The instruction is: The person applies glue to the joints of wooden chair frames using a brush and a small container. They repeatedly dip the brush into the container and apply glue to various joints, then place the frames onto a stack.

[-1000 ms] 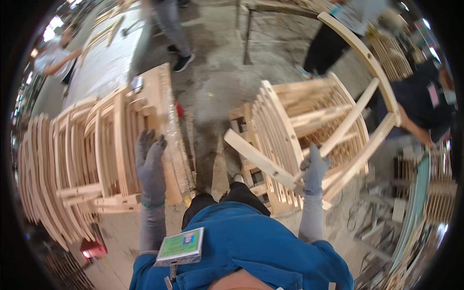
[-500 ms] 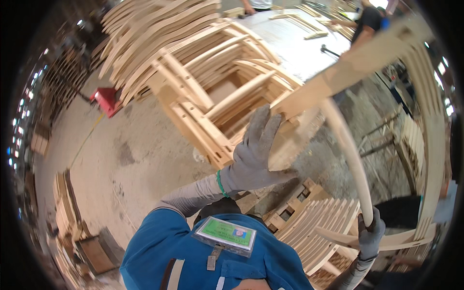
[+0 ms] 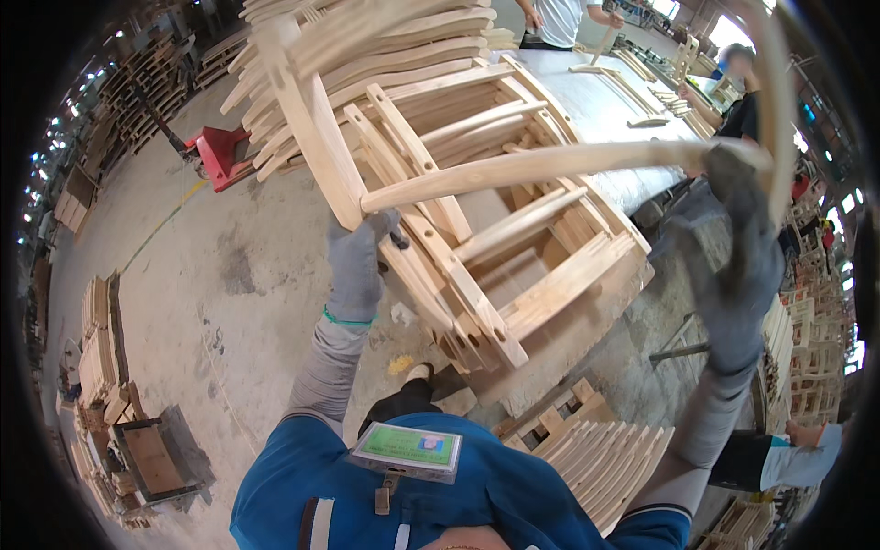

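Both my hands, in grey gloves, hold a pale wooden chair frame (image 3: 550,166) up in front of me. My left hand (image 3: 356,264) is closed at the lower end of its left post, where the curved rail meets it. At the rail's other end my right hand (image 3: 733,229), smeared by motion, is closed round the frame near the right post (image 3: 779,101). The upper ends of both posts are blurred. Below and behind the held frame lies a stack of similar wooden frames (image 3: 568,286), partly covered by the rail.
Curved wooden slats (image 3: 385,55) are piled at the back left, beside a red pallet jack (image 3: 220,156). Beyond the stack stands a light-topped table (image 3: 587,101) with wooden parts and people around it. More slats (image 3: 605,463) lie near me on the right.
The chair frame has swung from my right to over the stack. My left hand, open before, has moved left and closed on the frame. My right hand has risen with it.
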A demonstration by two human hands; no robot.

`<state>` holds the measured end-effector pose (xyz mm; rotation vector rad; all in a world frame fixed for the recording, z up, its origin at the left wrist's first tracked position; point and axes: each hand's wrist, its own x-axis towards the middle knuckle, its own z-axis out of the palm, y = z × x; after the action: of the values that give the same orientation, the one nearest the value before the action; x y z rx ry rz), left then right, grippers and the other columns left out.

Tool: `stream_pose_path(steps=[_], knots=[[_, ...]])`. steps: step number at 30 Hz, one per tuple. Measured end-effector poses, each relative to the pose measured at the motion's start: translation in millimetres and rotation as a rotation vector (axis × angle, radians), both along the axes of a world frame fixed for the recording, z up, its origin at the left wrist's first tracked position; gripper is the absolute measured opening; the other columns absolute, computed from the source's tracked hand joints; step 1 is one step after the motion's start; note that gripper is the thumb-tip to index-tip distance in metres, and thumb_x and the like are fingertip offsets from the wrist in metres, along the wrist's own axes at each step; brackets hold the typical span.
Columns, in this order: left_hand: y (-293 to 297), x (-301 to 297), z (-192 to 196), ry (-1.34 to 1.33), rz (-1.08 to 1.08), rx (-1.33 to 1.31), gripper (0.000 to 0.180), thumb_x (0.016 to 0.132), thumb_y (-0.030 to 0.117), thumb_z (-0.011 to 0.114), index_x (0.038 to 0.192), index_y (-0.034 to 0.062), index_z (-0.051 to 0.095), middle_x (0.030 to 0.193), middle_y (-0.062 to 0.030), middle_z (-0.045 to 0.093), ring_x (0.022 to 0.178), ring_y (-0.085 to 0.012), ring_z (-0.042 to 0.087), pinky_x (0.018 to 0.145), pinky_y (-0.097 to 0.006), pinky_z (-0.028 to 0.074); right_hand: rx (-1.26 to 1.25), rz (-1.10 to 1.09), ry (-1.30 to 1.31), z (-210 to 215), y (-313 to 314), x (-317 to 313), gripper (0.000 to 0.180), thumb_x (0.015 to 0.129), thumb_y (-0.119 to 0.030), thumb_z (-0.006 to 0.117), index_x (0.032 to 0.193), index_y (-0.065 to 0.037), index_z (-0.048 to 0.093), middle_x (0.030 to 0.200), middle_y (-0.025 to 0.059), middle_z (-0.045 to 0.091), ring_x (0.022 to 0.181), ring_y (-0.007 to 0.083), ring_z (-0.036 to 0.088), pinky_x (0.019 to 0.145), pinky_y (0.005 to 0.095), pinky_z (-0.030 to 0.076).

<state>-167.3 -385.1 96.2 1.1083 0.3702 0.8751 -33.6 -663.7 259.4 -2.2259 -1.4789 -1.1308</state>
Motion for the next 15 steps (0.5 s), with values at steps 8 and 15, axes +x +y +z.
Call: stream_pose_path(steps=[8,15], knots=[[116,73,-78,0.041,-0.032,-0.316,0.015,0.074,0.01,0.061,0.082,-0.0014,0.056,0.061,-0.009,0.052,0.051,-0.0191,0.053,0.048,-0.031,0.047,0.056,-0.06,0.547,-90,9,-6,0.046,0.072,-0.005,0.071,0.115,-0.007,0.056,0.117,0.0146,0.054,0.105,0.0315,0.055,0.085,0.0366,0.047],[171,157,-93,0.242,0.076,-0.159,0.029,0.068,0.014,0.07,0.085,-0.0009,0.051,0.076,-0.009,0.055,0.059,-0.0165,0.054,0.046,-0.029,0.044,0.173,-0.349,0.787,-124,-19,-21,0.044,0.072,-0.002,0.069,0.114,-0.004,0.055,0.117,0.0149,0.055,0.107,0.0287,0.055,0.089,0.0359,0.045]])
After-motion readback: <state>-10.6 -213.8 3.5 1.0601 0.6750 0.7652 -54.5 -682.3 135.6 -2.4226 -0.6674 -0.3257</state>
